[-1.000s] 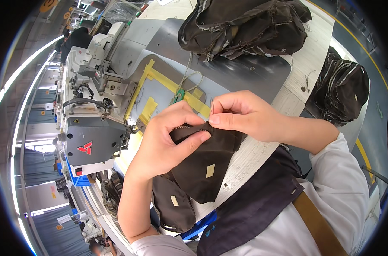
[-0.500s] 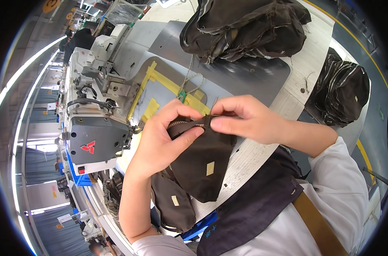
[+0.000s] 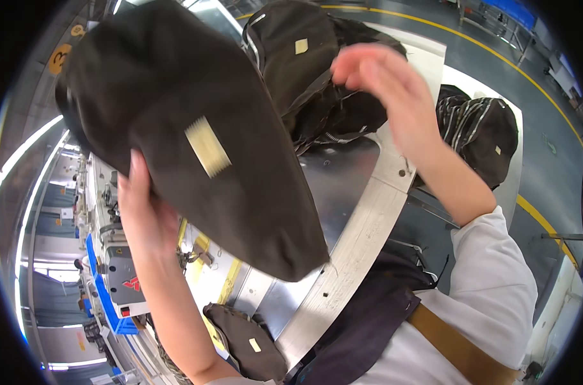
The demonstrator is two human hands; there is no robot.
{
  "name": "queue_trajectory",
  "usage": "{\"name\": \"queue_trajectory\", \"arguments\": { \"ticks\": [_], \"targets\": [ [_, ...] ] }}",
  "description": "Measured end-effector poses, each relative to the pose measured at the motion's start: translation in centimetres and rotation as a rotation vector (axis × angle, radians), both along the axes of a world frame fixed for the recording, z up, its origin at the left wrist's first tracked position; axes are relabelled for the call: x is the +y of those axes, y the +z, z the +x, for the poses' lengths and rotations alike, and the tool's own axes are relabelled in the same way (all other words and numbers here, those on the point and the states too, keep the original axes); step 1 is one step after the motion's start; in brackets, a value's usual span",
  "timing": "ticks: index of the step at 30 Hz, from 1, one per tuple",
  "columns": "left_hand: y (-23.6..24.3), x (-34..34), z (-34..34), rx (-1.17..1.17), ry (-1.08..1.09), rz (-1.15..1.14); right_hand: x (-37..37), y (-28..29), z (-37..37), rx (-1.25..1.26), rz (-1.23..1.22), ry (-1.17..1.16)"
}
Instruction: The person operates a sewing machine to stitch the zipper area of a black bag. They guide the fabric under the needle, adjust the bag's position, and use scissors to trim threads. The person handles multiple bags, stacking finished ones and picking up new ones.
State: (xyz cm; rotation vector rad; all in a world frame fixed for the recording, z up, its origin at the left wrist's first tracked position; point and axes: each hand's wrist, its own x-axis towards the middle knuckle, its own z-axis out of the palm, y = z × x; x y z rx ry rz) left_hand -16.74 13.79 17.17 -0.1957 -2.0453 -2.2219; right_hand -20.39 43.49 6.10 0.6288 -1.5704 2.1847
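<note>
My left hand (image 3: 144, 205) grips a large dark brown fabric piece (image 3: 221, 205) with a pale yellow label (image 3: 207, 146), raised high at the upper left. My thumb lies on the fabric; the other fingers are partly behind it. My right hand (image 3: 391, 90), blurred, is raised with loosely bent fingers and nothing visible in them, in front of a pile of similar brown pieces (image 3: 291, 70) with zipper edges. Another brown piece (image 3: 243, 340) with a small label lies near the lower edge.
A grey-and-white sewing machine (image 3: 121, 273) with a blue tray (image 3: 118, 321) stands at left, partly hidden. A metal plate (image 3: 333, 189) is set in the pale worktable (image 3: 388, 179). Another stack (image 3: 484, 141) sits at right. Floor (image 3: 541, 167) with yellow lines runs beyond.
The piece I pinched with both hands over the table is now lifted up and leftward in my left hand. My right hand has let go and moved up toward the pile. The view has shifted.
</note>
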Motion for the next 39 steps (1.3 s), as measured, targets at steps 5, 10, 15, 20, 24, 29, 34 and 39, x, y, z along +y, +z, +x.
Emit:
{"name": "queue_trajectory", "arguments": {
  "ticks": [5,10,15,20,24,29,34,39],
  "targets": [
    [-0.6,4.5,-10.9,-0.068,0.055,-0.469,10.9,-4.1,-15.3,-0.261,0.505,-0.695],
    [-8.6,6.4,-15.2,-0.311,0.006,-0.596,12.8,-6.6,-17.9,-0.603,0.783,-0.364],
    [-10.6,8.6,-14.2,-0.42,-0.072,-0.515,4.6,-2.9,-12.2,-0.724,0.569,0.171],
    [-11.3,13.7,-12.6,-0.192,-0.116,-0.617,6.4,-7.6,-12.4,-0.653,0.006,0.399],
    [-12.6,16.9,-9.3,0.026,-0.136,-0.663,8.9,-9.9,-8.8,-0.634,-0.161,0.305],
    [-13.9,25.2,-3.7,0.378,-0.22,-0.825,16.1,-11.3,1.5,-0.648,-0.318,0.116],
    [-16.6,33.4,0.1,0.471,-0.252,-0.885,23.4,-14.4,10.1,-0.664,-0.477,-0.102],
    [-22.0,36.7,0.0,0.656,-0.274,-0.883,26.5,-19.1,11.2,-0.677,-0.605,-0.129]
  ]
}}
